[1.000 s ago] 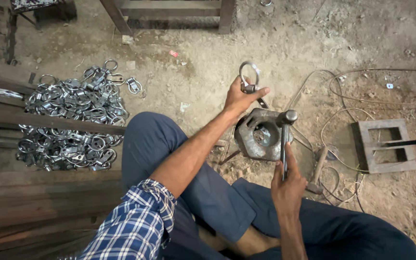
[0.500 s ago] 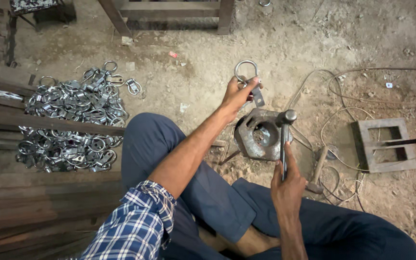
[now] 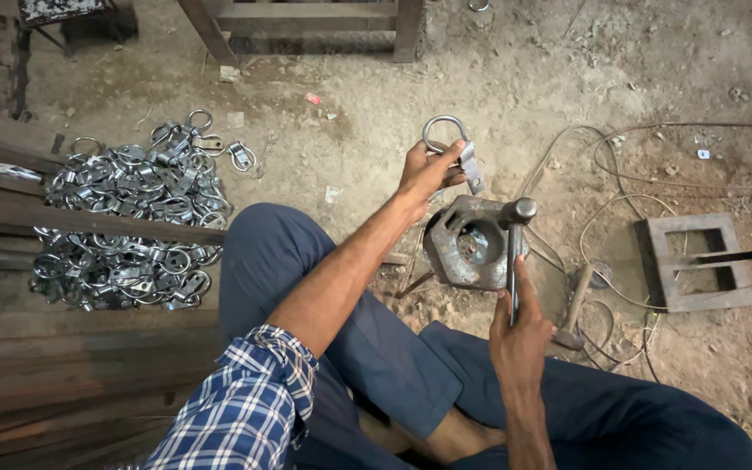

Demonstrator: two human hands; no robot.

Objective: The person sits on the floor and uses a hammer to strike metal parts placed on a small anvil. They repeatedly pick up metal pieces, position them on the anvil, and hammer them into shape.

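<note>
One ring clip (image 3: 451,144) in the left hand (image 3: 424,172), fingers pinched around it, held just above one hexagonal metal block (image 3: 467,244) on the dirt. One hammer (image 3: 513,257) gripped by the handle in the right hand (image 3: 520,335), its head resting at the block's right edge. A second hammer (image 3: 574,305) lies beside it. The clip has lifted up and away from the block since a moment ago; the hammer hasn't budged. A heap of clips (image 3: 124,222), too many to count, lies at left. One square frame (image 3: 694,261) at right has a dark rod (image 3: 741,256) across it.
</note>
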